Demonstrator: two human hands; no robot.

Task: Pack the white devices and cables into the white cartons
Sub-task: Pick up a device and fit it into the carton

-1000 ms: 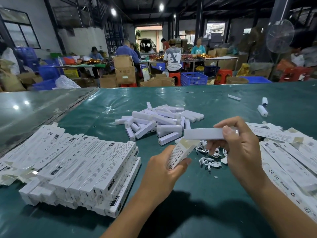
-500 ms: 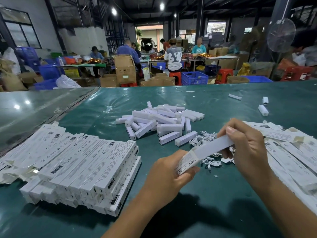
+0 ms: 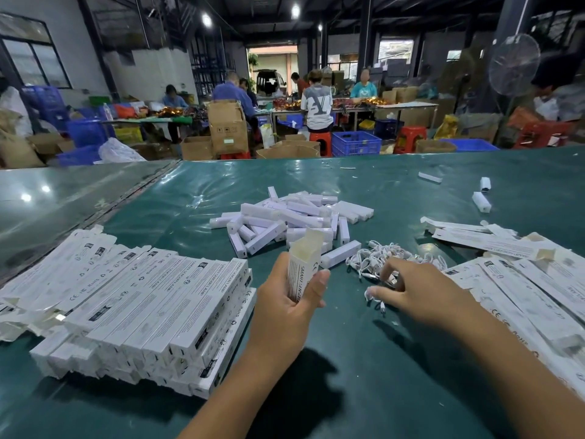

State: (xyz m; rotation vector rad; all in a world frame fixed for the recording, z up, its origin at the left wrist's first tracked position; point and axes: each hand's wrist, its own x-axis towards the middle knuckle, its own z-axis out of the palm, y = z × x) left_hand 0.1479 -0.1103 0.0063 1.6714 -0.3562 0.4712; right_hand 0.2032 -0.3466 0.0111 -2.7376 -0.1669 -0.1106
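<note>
Green sheeting covers the table (image 3: 364, 359) — warehouse workers sit behind. Left hand (image 3: 285, 308) grips an open carton (image 3: 302, 267); right hand (image 3: 421, 293) (fingers curled) pinches cables (image 3: 376, 259), fingertips hidden.

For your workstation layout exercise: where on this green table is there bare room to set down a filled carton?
Bare green table lies near the front edge, between the stacked cartons and the flat cartons. Another bare stretch lies beyond the device pile, toward the far edge. The middle is crowded: devices, cable heap, left hand gripping an open carton, right hand at the cables.
</note>
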